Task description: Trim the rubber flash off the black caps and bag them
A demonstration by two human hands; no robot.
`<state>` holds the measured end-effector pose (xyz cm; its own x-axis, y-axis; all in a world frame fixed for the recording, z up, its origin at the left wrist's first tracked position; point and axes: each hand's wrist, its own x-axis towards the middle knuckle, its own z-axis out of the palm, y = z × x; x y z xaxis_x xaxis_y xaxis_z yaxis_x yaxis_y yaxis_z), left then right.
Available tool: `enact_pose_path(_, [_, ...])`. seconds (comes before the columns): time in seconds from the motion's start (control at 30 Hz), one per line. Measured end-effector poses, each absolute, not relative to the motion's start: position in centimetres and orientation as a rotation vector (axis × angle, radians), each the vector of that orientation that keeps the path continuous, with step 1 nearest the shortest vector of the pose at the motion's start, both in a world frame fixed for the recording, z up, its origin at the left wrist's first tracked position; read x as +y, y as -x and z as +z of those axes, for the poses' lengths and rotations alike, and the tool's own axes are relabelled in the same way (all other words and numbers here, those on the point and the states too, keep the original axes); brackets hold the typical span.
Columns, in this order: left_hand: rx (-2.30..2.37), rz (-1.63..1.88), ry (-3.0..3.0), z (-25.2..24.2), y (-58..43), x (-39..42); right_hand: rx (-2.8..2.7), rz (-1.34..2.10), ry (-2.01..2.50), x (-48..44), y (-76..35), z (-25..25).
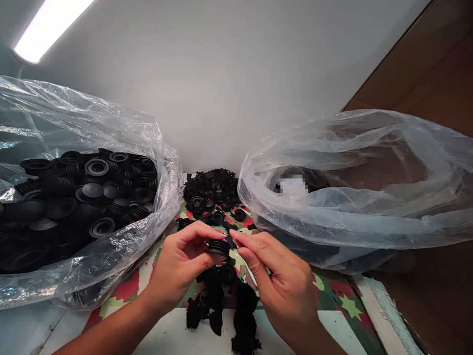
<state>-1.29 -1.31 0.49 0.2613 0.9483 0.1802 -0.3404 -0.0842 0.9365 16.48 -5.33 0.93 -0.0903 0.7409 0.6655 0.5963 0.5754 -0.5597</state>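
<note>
Plain grey wall point(207, 84), glowing tube light point(53, 30) upper left, patterned tabletop point(334, 292)

The head camera faces forward and down, close above left hand point(181, 261) and right hand point(283, 278).

The held ribbed part point(219, 248) looked like matt rubber, the bag point(111, 270) at nine o'clock glossy, wrinkled plastic, and the box point(421, 74) at two o'clock matt cardboard.

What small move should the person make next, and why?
Perhaps the right hand should pinch the edge of the ribbed black piece: the left hand already holds it, the other hand's fingertips are close beside it, and ragged black scraps lie nearby.
</note>
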Motion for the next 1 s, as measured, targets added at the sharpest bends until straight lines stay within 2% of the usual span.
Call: enact_pose_path(1.0, [0.688, 1.292, -1.261, 0.2, 1.25, -1.3, -1.901, -0.068, 1.0, -5.48, -16.43, 0.1])
